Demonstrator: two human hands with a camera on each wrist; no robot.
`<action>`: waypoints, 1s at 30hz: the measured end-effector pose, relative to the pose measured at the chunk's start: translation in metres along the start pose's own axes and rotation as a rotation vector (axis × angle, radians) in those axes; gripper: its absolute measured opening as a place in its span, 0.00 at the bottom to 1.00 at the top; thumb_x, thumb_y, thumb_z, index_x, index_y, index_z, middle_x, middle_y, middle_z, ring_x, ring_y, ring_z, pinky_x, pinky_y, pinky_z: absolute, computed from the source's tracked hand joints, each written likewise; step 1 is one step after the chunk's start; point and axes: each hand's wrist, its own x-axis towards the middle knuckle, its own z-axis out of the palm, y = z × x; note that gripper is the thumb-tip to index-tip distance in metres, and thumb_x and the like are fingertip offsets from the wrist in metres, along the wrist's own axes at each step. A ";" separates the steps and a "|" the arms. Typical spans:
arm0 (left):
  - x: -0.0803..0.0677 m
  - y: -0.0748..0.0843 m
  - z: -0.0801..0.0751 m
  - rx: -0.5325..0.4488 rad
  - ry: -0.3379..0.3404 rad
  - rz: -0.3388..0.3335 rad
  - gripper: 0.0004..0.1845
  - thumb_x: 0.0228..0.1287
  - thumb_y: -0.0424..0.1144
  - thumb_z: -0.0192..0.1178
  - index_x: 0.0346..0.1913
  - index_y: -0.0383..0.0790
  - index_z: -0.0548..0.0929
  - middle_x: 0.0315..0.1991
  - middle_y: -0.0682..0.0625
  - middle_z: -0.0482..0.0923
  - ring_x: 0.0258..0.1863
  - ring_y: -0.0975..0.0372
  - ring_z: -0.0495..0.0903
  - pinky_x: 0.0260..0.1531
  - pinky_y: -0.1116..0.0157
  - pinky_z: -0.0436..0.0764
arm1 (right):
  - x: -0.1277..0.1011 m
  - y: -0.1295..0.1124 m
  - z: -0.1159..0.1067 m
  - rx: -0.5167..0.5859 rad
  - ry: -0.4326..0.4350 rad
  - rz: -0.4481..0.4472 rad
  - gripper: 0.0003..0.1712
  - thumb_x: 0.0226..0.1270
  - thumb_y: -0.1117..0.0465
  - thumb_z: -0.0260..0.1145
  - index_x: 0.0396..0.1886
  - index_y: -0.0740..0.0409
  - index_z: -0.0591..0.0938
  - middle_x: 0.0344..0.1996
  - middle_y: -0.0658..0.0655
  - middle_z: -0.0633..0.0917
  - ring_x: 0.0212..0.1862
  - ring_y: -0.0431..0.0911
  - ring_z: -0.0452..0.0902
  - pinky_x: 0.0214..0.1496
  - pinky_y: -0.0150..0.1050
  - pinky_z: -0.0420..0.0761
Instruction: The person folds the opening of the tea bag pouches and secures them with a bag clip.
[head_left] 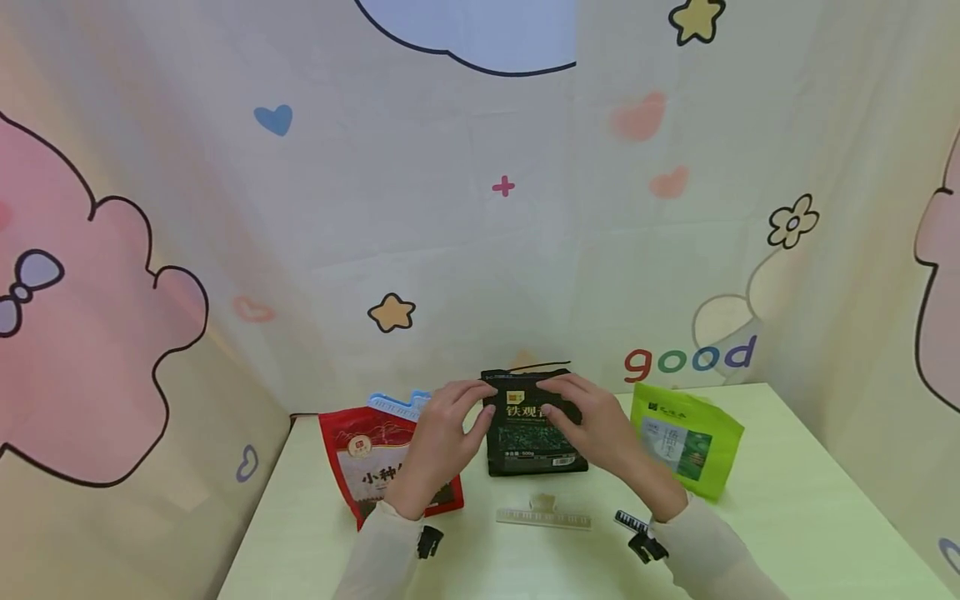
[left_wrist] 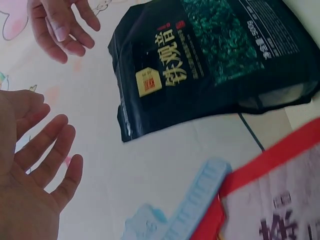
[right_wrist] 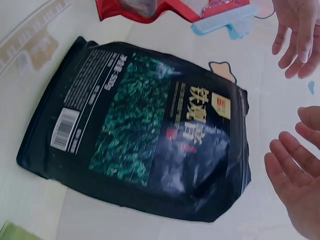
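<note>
Head view: both hands hover over the top of the black bag (head_left: 534,425), which stands on the table (head_left: 787,517). Wrist views show the left hand (left_wrist: 30,175) and right hand (right_wrist: 295,180) with fingers spread and relaxed, holding nothing, just off the bag's upper edge. Left of the left hand lies a red bag (head_left: 360,467) with a blue clip (left_wrist: 195,205); right of the right hand stands a green bag (head_left: 686,442).
</note>
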 end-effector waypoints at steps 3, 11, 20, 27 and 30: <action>0.006 0.004 0.009 -0.004 -0.006 0.020 0.12 0.65 0.38 0.65 0.51 0.44 0.85 0.51 0.50 0.83 0.53 0.57 0.81 0.55 0.57 0.80 | -0.003 0.006 -0.005 -0.012 0.046 0.010 0.17 0.63 0.62 0.70 0.53 0.56 0.84 0.48 0.54 0.85 0.48 0.50 0.84 0.46 0.47 0.84; 0.020 0.010 0.028 0.005 -0.042 0.054 0.14 0.67 0.39 0.63 0.54 0.45 0.83 0.52 0.52 0.83 0.52 0.59 0.81 0.53 0.61 0.81 | -0.014 0.028 -0.013 -0.057 0.118 0.096 0.15 0.64 0.63 0.69 0.51 0.58 0.84 0.47 0.56 0.85 0.48 0.51 0.82 0.44 0.48 0.82; 0.033 0.015 0.045 0.003 -0.090 0.023 0.17 0.66 0.39 0.65 0.57 0.48 0.82 0.55 0.52 0.82 0.55 0.59 0.80 0.54 0.60 0.81 | -0.022 0.046 -0.013 -0.055 0.160 0.184 0.15 0.65 0.65 0.68 0.51 0.57 0.84 0.47 0.57 0.85 0.45 0.52 0.83 0.44 0.49 0.83; 0.047 0.016 0.056 0.078 -0.163 0.022 0.19 0.67 0.41 0.63 0.60 0.48 0.79 0.58 0.53 0.80 0.59 0.58 0.78 0.61 0.58 0.76 | -0.024 0.057 -0.009 -0.008 0.131 0.274 0.18 0.66 0.64 0.68 0.55 0.59 0.82 0.49 0.60 0.85 0.47 0.54 0.83 0.46 0.51 0.84; 0.052 0.017 0.058 0.116 -0.210 -0.001 0.20 0.69 0.43 0.61 0.63 0.50 0.77 0.60 0.53 0.79 0.62 0.58 0.76 0.65 0.56 0.72 | -0.025 0.061 -0.007 0.045 0.091 0.336 0.20 0.67 0.63 0.67 0.57 0.59 0.80 0.51 0.62 0.84 0.50 0.56 0.82 0.49 0.53 0.84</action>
